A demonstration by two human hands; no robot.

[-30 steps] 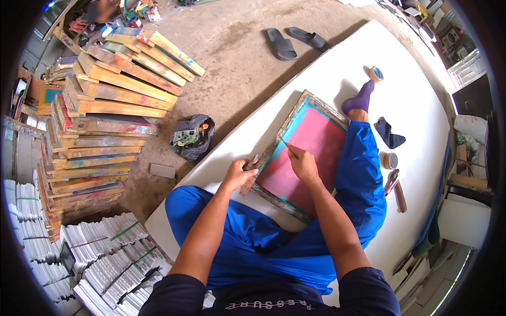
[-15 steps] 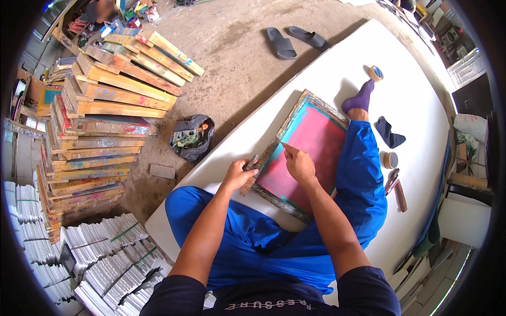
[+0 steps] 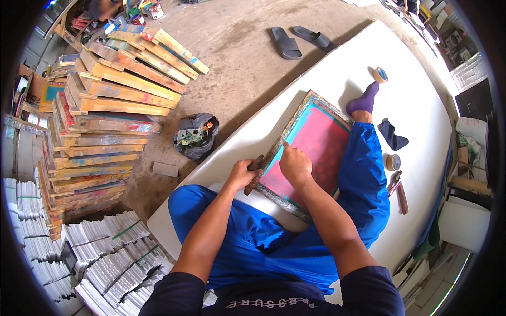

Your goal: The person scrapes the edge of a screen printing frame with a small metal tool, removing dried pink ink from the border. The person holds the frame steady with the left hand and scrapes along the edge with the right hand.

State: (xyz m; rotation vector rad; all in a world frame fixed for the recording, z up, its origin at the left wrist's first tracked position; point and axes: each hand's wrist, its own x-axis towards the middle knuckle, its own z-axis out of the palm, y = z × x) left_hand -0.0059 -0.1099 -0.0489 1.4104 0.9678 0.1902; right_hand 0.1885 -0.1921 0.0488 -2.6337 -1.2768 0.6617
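Observation:
A screen-printing frame (image 3: 332, 109) with pink mesh and a turquoise border lies tilted across the white surface, between my legs. At its lower left corner, my left hand (image 3: 241, 175) is closed around a slim dark tool (image 3: 256, 161) whose exact kind I cannot make out. My right hand (image 3: 295, 164) is over the mesh near the frame's left rail. Its fingers are curled, with one digit pointing toward the inner edge of that rail. Whatever those fingers may pinch is hidden.
Right of my leg lie a tape roll (image 3: 393, 162), a hammer (image 3: 402, 197) and a dark sock (image 3: 392, 135). Another tape roll (image 3: 380, 75) stands by my foot. Stacked wooden frames (image 3: 105, 142), a black bag (image 3: 196, 138) and paper bundles (image 3: 105, 237) are at left; sandals (image 3: 286, 43) lie beyond.
My right hand has shifted slightly along the frame's left rail, its fingers more curled. My left hand stays at the corner, and the tool in it has turned a little. The whole view has shifted slightly.

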